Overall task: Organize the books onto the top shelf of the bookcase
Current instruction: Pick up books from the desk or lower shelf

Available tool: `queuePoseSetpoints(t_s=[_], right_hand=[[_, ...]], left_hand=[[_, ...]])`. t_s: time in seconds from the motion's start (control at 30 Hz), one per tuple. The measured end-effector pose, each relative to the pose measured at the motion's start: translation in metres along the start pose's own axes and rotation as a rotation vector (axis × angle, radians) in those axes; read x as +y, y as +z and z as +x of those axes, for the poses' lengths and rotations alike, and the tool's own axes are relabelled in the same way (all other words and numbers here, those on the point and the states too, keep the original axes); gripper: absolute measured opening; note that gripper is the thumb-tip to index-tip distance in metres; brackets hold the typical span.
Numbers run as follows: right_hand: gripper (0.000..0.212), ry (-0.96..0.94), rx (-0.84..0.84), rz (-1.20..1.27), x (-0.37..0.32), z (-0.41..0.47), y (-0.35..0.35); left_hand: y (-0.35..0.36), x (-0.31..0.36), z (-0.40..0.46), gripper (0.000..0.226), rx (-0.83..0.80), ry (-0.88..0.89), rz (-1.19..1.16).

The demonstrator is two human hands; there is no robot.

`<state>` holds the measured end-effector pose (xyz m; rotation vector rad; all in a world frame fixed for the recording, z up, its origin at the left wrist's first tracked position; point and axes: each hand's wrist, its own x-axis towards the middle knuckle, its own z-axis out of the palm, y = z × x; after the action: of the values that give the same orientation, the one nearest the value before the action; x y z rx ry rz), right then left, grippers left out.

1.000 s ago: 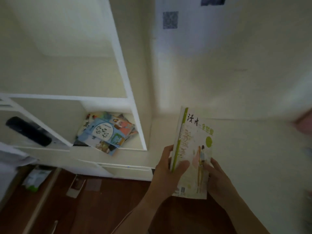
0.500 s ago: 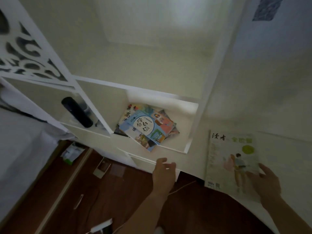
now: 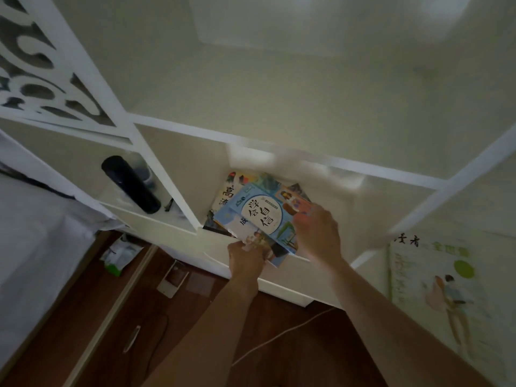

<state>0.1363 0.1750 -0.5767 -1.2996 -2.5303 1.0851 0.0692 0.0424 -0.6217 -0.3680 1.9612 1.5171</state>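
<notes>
Books (image 3: 258, 216) stacked in lower cubby, left hand (image 3: 245, 259) pinching front corner, right hand (image 3: 317, 233) grasping right edge, both forearms outstretched

A blue-covered book (image 3: 262, 216) tops a fanned stack of books (image 3: 231, 191) (lying flat) in the bookcase (image 3: 293, 155) compartment.

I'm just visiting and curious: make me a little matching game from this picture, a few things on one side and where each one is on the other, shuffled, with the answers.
Things:
1. blue book
2. magazine
3. black bottle
4. green and white packet

Places:
A. on the brown floor, left of the bookcase base
B. on top of the pile in the lower compartment, between the left hand and the right hand
C. flat on the white surface at the far right
D. in the compartment left of the book pile

Pairs: 1-B, 2-C, 3-D, 4-A
</notes>
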Motion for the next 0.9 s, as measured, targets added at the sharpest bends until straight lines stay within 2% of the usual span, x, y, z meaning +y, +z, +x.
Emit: queuePoseSetpoints(t_s=[0.03,0.1,0.17,0.3,0.43,0.5,0.57,0.67,0.73,0.77,0.8,0.9], right_hand=[[0.054,0.084,-0.009,-0.024,0.004,0.017,0.002],[0.061,0.207,-0.031,-0.114,0.016,0.035,0.003],[0.062,0.228,-0.079,-0.207,0.022,0.033,0.004],[0.072,0.184,-0.129,-0.198,0.023,0.008,0.022],[0.074,0.088,-0.129,-0.158,0.026,-0.013,0.042],[0.072,0.092,-0.090,-0.083,0.030,-0.011,0.041],[0.057,0.119,-0.058,0.049,0.034,-0.009,0.037],[0.061,0.217,-0.084,0.487,0.031,-0.021,0.029],[0.036,0.176,-0.124,0.688,0.026,-0.038,0.020],[0.020,0.150,-0.138,0.739,0.024,-0.049,0.013],[0.012,0.132,-0.161,0.773,0.024,-0.061,0.006],[0.017,0.049,-0.260,0.801,0.036,-0.097,-0.013]], left_hand=[[-0.006,0.003,0.000,0.079,-0.040,0.028,0.021],[-0.019,0.003,0.004,0.055,-0.096,0.036,0.031],[-0.028,0.000,0.011,0.036,-0.119,0.051,0.013],[-0.028,0.002,0.017,0.040,-0.147,0.024,-0.074],[-0.028,-0.001,0.014,0.039,-0.163,0.048,-0.037],[-0.038,-0.003,0.009,0.040,-0.222,0.075,-0.063],[-0.049,-0.005,0.004,0.045,-0.294,0.109,-0.096],[-0.063,-0.007,-0.014,0.051,-0.407,0.153,-0.106],[-0.071,-0.010,-0.029,0.053,-0.471,0.175,-0.101],[-0.075,-0.011,-0.036,0.052,-0.483,0.172,-0.096],[-0.078,-0.012,-0.044,0.052,-0.491,0.155,-0.093],[-0.086,-0.018,-0.071,0.047,-0.520,0.091,-0.052]])
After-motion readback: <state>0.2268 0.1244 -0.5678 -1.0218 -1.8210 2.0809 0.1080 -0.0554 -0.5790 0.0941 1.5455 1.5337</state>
